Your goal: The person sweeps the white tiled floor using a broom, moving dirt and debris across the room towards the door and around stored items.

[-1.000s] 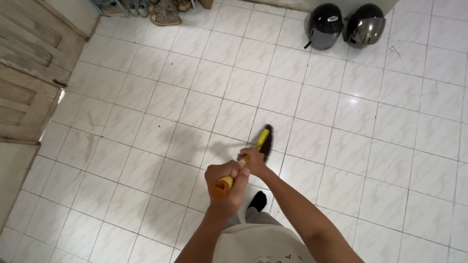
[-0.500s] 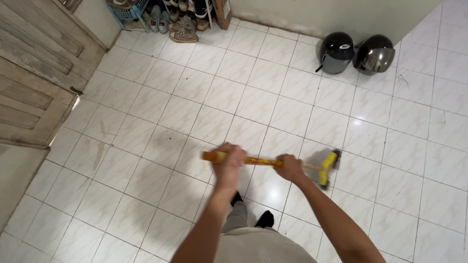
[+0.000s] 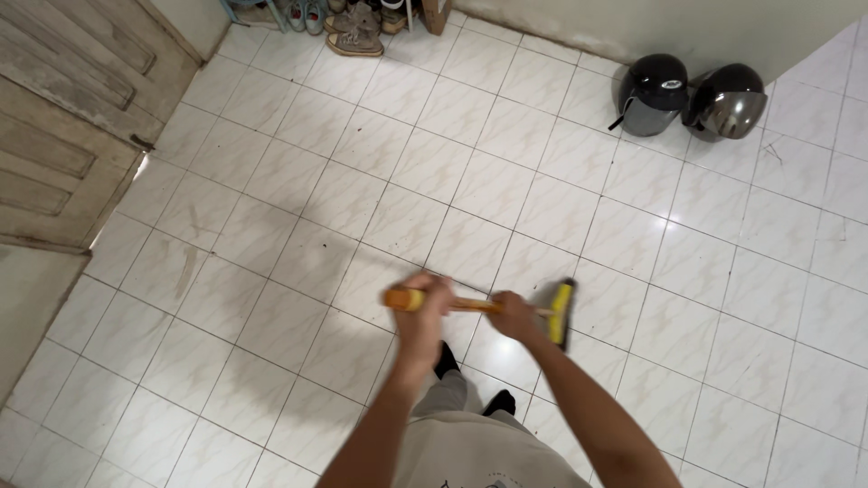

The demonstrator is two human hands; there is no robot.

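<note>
both hands on the broom [image 3: 488, 305] here, left hand [image 3: 423, 307] wrapped tight around the orange top end of the handle, right hand [image 3: 513, 316] closed around the shaft lower down, close to the yellow broom head [image 3: 561, 312]. the head sits low over the white tiled floor [image 3: 344, 181], just right of the person's dark-socked feet (whether the bristles touch the tile is hard to tell, it's blurred). the handle lies almost level across the body. to sweep well from this hold, i'd judge the lower hand should steer and press lightly while the upper hand pivots, in short overlapping strokes, bristles flat to the tile. two dark helmets [image 3: 696, 95] rest by the far wall, well apart from the broom, shoes [image 3: 354, 41] line the top edge, and a worn wooden door [image 3: 63, 117] stands at the left.
</note>
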